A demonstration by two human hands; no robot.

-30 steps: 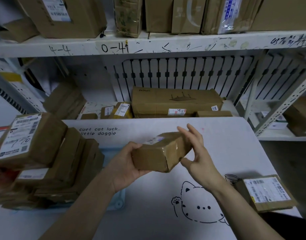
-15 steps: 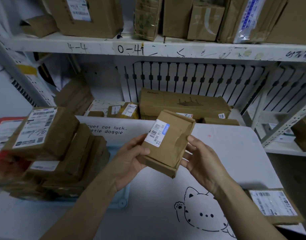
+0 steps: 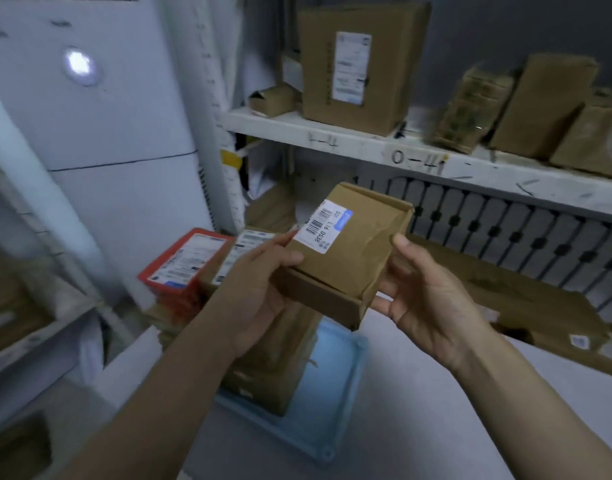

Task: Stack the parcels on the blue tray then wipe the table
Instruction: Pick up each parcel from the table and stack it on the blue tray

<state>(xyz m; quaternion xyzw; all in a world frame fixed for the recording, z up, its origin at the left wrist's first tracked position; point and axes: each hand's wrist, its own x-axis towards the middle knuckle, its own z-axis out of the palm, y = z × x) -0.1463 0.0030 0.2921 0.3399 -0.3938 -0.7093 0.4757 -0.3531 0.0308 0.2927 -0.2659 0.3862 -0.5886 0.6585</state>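
- Stage: stacking; parcel [image 3: 346, 258] held aloft over the stack [image 3: 273, 358] on the blue tray [image 3: 335, 393], desk's [image 3: 471, 427] left.
- Left grip [image 3: 259, 292] clasps its left edge, thumb on top; right grip [image 3: 426, 299] pinches the right side.
- Next, in my judgement: set it flat on the stack; wiping not begun.
- Label reads roughly "50 L16 0538"; shelf [image 3: 367, 147] marked "0-41".

On desk [image 3: 471, 427], left: tray [image 3: 335, 393] — parcel stack [image 3: 273, 358] on its left part. Above the stack: held parcel [image 3: 346, 254], between left hand [image 3: 259, 292] and right hand [image 3: 426, 299]. Behind desk: shelf [image 3: 367, 140] — boxes [image 3: 360, 64] on it.
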